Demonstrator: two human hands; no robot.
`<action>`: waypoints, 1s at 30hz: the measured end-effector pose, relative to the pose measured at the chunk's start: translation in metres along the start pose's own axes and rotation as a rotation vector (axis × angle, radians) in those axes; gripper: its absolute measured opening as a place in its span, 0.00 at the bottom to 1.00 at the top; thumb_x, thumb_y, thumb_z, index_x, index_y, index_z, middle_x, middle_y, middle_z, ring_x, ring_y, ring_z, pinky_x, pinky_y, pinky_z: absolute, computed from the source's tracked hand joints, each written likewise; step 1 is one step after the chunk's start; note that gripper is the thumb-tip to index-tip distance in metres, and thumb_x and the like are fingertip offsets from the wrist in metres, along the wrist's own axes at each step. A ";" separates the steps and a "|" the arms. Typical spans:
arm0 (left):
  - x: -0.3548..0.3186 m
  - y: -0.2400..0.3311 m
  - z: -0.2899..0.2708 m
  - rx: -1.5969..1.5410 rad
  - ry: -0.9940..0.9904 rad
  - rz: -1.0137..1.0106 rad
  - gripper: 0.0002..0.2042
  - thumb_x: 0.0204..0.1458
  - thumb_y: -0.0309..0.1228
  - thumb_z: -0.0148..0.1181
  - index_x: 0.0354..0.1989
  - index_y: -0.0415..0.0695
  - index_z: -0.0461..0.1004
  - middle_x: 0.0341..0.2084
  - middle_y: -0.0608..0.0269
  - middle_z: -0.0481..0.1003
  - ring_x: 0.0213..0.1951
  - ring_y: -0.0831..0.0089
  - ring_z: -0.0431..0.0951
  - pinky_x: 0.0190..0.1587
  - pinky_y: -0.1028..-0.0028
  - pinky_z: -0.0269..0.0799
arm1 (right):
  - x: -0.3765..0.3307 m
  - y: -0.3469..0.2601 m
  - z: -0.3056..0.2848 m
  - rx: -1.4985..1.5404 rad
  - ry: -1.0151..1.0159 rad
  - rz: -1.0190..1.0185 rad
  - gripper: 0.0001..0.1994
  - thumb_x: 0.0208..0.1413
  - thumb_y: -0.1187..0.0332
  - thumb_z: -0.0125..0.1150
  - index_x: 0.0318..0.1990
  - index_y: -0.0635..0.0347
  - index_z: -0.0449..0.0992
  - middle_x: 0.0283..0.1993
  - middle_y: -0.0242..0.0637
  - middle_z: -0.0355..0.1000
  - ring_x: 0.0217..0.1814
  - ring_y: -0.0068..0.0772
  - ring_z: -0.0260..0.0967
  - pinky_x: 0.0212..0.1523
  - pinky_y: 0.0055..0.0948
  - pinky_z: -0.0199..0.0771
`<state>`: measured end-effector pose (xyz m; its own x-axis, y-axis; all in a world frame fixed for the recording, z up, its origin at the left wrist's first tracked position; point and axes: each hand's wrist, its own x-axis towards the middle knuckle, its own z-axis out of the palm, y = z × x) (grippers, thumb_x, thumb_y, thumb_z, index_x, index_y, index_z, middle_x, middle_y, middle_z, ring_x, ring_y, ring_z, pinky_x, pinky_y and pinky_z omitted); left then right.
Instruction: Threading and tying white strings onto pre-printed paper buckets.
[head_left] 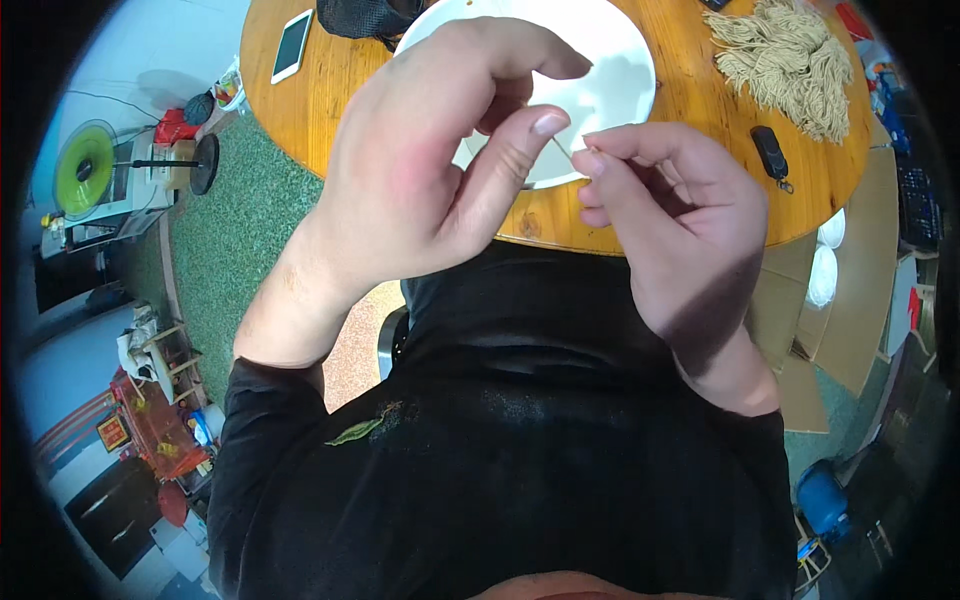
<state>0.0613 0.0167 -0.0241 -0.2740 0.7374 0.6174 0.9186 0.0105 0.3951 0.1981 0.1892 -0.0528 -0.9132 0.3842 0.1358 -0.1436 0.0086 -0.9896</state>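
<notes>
Over the near rim of a white round plate (pixel 625 95), my left hand (pixel 430 150) is raised with index finger and thumb spread apart. Its other fingers are partly hidden behind the thumb. My right hand (pixel 685 205) pinches a thin, straight, tan strand or stick (pixel 563 149) between thumb and index fingertip. That thin piece reaches toward my left thumb tip; whether the left thumb touches it is too small to tell. My left hand covers much of the plate.
The round wooden table (pixel 690 120) also holds a white phone (pixel 292 47), a dark mesh bag (pixel 368 18), a bundle of tan yarn (pixel 785 65) and a black key fob (pixel 770 155). A green leaf (pixel 356 432) lies on my black shirt. A green fan (pixel 85 168) stands left.
</notes>
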 end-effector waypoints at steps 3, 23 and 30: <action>0.006 0.000 -0.003 -0.018 -0.040 0.124 0.12 0.62 0.18 0.65 0.54 0.33 0.76 0.40 0.51 0.83 0.36 0.71 0.80 0.36 0.76 0.75 | 0.004 -0.005 -0.005 -0.063 -0.094 -0.006 0.05 0.67 0.78 0.65 0.48 0.70 0.81 0.40 0.36 0.83 0.39 0.19 0.80 0.43 0.21 0.83; 0.044 -0.036 0.015 0.079 -0.026 0.610 0.14 0.59 0.30 0.65 0.52 0.39 0.80 0.32 0.54 0.78 0.35 0.52 0.80 0.40 0.59 0.76 | 0.018 -0.025 -0.018 -0.199 -0.367 0.088 0.06 0.69 0.80 0.60 0.48 0.71 0.81 0.38 0.38 0.82 0.38 0.24 0.81 0.42 0.25 0.86; 0.034 -0.001 0.005 0.141 0.045 0.334 0.18 0.56 0.25 0.65 0.55 0.36 0.75 0.44 0.45 0.79 0.45 0.44 0.81 0.47 0.55 0.78 | 0.014 -0.025 -0.018 -0.194 -0.334 0.130 0.06 0.72 0.77 0.58 0.49 0.70 0.79 0.39 0.36 0.79 0.37 0.22 0.77 0.39 0.23 0.84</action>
<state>0.0528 0.0453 -0.0066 0.0386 0.6851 0.7275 0.9889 -0.1308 0.0707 0.1958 0.2109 -0.0267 -0.9972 0.0731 -0.0143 0.0262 0.1657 -0.9858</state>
